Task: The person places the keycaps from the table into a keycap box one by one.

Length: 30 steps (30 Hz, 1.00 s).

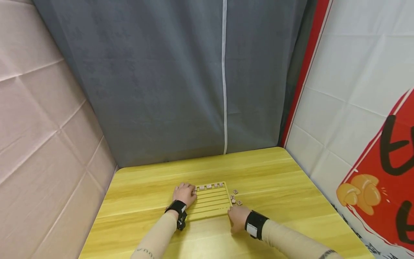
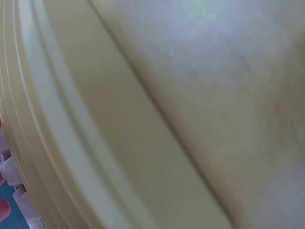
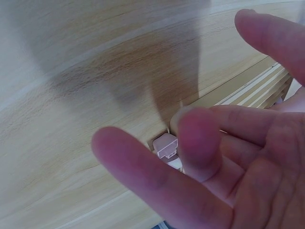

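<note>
A yellow tray (image 1: 210, 201) with parallel ridges lies on the table between both hands. Along its far row stand several small pale pink pieces (image 1: 208, 186) that look like keycaps. My left hand (image 1: 184, 193) is at the tray's far left corner, beside that row. The left wrist view catches only its fingertips (image 2: 4, 209) near pink pieces (image 2: 12, 171); whether they pinch one is hidden. My right hand (image 1: 238, 218) is at the tray's near right corner, with fingers (image 3: 128, 157) and thumb spread apart. Close to them lies a loose hollow-bottomed piece (image 3: 166, 145).
Several loose pieces (image 1: 235, 197) lie just right of the tray. The wood-grain table (image 1: 284, 194) extends on either side. A grey curtain (image 1: 181, 90) hangs behind it, and a white cloth wall (image 1: 326, 118) with red print stands at the right.
</note>
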### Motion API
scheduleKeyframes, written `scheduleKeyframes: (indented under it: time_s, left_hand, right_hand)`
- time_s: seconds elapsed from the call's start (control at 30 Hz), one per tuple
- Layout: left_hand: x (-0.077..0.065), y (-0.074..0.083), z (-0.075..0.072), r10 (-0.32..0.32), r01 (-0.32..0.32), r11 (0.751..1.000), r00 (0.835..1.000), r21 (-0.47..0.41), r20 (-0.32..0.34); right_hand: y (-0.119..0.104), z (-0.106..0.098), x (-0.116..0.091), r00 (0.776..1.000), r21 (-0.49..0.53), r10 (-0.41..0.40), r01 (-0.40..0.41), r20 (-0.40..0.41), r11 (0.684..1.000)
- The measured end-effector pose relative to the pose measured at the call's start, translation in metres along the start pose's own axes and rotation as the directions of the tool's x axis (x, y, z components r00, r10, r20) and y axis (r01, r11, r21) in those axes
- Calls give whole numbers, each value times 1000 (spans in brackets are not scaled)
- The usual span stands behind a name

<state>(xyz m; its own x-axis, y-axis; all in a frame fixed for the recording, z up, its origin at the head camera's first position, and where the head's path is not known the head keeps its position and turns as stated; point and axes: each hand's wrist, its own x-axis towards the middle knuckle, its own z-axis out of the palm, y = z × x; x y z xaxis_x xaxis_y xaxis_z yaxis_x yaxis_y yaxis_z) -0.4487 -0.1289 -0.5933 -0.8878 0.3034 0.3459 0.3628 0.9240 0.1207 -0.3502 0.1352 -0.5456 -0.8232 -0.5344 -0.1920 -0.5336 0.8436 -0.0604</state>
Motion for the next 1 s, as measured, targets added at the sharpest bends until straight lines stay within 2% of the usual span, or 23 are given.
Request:
scheduleKeyframes:
  time_s: [0.13, 0.27, 0.43, 0.57, 0.67, 0.9, 1.0]
  left_hand:
    - [2, -1, -1, 2, -2, 1000, 1000, 6, 10]
    - [3, -1, -1, -9, 7, 1000, 998, 24, 54]
    - [8, 3, -14, -19, 15, 999, 993, 39, 121]
    - [11, 6, -28, 6, -11, 999, 993, 42, 120]
    - [12, 6, -34, 10, -14, 999, 992, 28, 129]
    - [11, -2, -31, -27, 23, 999, 986, 28, 162]
    - [10, -6, -35, -22, 19, 1000, 989, 22, 148]
  right_hand:
    - [0, 1, 0, 1000, -8, 5, -5, -9, 1000]
    - [0, 1, -1, 1000, -16, 1, -1, -5, 1000]
    - [-1, 0, -3, 1000, -20, -3, 3, -8, 1000]
    - [-1, 1, -1, 1000, -23, -5, 4, -9, 1000]
    - [-2, 1, 2, 1000, -21, -2, 2, 4, 1000]
    - [-2, 3, 3, 1000, 29, 3, -4, 6, 1000]
    - [-1, -1, 1, 1000, 35, 9, -9, -2, 999]
